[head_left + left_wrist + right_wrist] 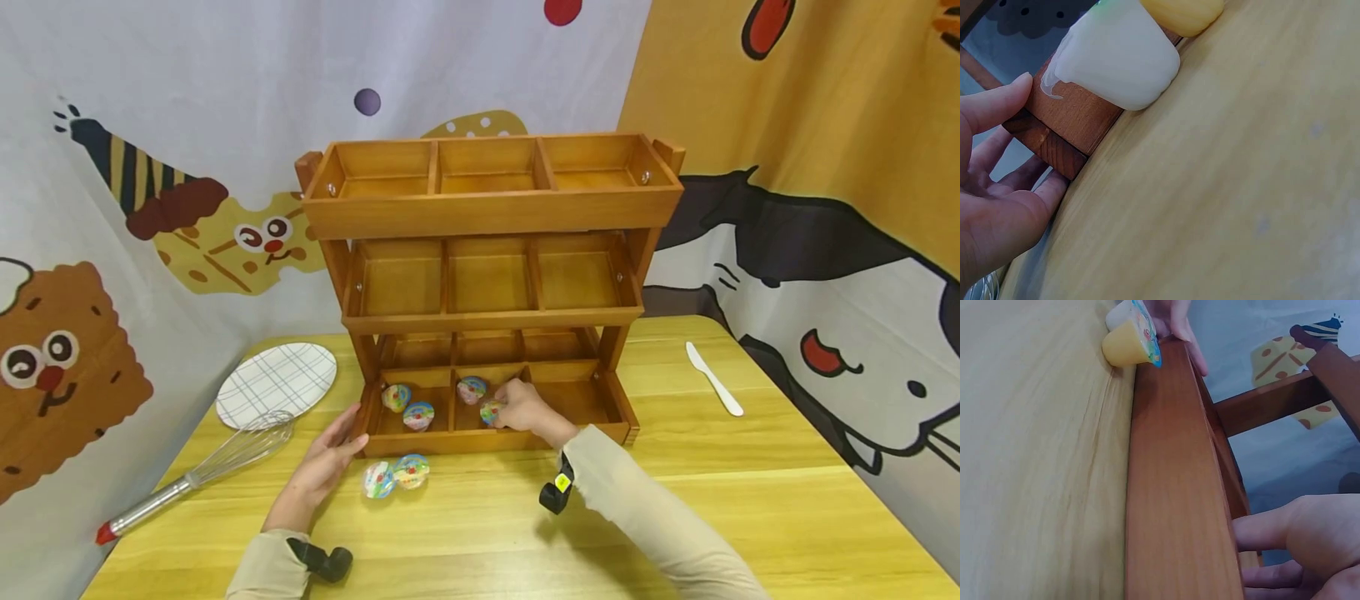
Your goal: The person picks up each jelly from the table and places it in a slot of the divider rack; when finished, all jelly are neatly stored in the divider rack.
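My right hand (523,408) reaches into the middle compartment of the bottom tier of a wooden rack (480,319). Its fingertips pinch a jelly cup (490,412) there; the front board hides that cup in the right wrist view. Just behind it lies another jelly cup (472,389). Two more, a jelly cup (396,397) and its neighbour (418,415), lie in the left compartment. With fairly straight fingers, my left hand (324,462) touches the rack's front left corner. Near it on the table are a white jelly cup (1125,56) and a yellow jelly cup (1127,347).
A wire whisk (191,479) lies at the left, its wires over the edge of a checked oval plate (277,379). To the right of the rack a white knife (712,379) lies on the wooden table (750,492). Printed curtains (465,67) hang behind.
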The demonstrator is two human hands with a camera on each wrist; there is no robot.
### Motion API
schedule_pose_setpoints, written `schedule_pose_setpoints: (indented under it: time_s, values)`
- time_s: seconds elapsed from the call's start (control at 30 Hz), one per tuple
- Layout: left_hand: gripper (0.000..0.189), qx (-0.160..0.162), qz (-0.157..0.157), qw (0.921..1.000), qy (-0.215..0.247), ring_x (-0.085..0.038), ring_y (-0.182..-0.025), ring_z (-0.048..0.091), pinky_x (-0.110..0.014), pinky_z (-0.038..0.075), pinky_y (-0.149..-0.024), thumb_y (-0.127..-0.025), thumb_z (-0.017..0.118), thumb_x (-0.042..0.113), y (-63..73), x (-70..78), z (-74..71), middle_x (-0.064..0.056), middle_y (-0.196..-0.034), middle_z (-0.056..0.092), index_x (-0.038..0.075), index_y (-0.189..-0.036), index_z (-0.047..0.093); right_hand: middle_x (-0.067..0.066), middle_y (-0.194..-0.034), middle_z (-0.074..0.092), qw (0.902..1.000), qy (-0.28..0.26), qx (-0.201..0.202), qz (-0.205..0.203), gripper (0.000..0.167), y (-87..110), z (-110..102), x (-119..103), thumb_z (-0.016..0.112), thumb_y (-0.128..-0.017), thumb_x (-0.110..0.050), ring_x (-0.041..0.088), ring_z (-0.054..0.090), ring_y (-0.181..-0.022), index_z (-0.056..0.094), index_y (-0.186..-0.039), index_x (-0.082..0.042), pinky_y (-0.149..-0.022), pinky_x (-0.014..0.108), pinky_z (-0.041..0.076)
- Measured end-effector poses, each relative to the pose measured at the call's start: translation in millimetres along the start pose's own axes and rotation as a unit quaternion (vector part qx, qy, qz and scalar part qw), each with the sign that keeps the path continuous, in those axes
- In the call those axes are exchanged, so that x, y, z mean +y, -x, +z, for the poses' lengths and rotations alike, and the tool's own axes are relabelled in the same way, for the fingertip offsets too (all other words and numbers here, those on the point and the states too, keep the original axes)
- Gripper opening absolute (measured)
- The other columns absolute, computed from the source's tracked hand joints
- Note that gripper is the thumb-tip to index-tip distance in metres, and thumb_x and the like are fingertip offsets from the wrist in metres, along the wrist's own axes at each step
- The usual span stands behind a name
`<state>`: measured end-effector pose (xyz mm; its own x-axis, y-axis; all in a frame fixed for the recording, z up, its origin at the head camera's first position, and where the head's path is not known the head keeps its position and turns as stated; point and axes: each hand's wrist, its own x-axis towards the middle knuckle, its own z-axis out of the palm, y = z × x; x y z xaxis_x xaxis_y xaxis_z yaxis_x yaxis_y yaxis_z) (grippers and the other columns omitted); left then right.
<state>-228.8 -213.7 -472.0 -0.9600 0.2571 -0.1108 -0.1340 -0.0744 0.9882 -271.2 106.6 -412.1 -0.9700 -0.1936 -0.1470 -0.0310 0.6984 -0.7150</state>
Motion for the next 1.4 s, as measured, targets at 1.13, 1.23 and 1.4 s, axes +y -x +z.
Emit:
schedule_pose_setpoints:
  time_s: [1.13,1.23,1.4]
  values:
    - [0.068,0.011,0.006,0.9999,0.011,-0.025,-0.136,0.011,-0.009,0.036,-0.091,-0.087,0.052,0.008,-1.0,1.2,2.5,-0.01,-0.151,0.003,0.015,-0.143,0.014,0.015,-0.113,0.058,0.9583,-0.207,-0.115,-0.161,0.044,47.0,71,-20,0.069,-0.076,-0.018,0.026,0.055,-0.102,0.055,-0.115,-0.004,-0.085,0.027,0.047]
    - [0.068,0.014,0.009,0.9997,0.019,-0.025,-0.135,0.012,-0.005,0.038,-0.084,-0.087,0.052,0.007,-0.9,0.7,2.7,-0.01,-0.15,0.005,0.014,-0.143,0.014,0.01,-0.115,0.058,0.9543,-0.228,-0.125,-0.149,0.048,41.5,89,-17,0.07,-0.075,-0.016,0.022,0.055,-0.103,0.053,-0.118,-0.007,-0.089,0.029,0.046]
    - [0.068,0.019,0.005,0.9996,0.018,-0.024,-0.134,0.015,-0.006,0.038,-0.085,-0.087,0.053,0.008,-1.3,-0.4,2.4,-0.01,-0.15,0.007,0.015,-0.143,0.015,0.012,-0.115,0.057,0.9343,-0.294,-0.142,-0.142,0.053,35.7,109,-18,0.071,-0.073,-0.01,0.017,0.057,-0.098,0.05,-0.121,-0.005,-0.086,0.027,0.048]
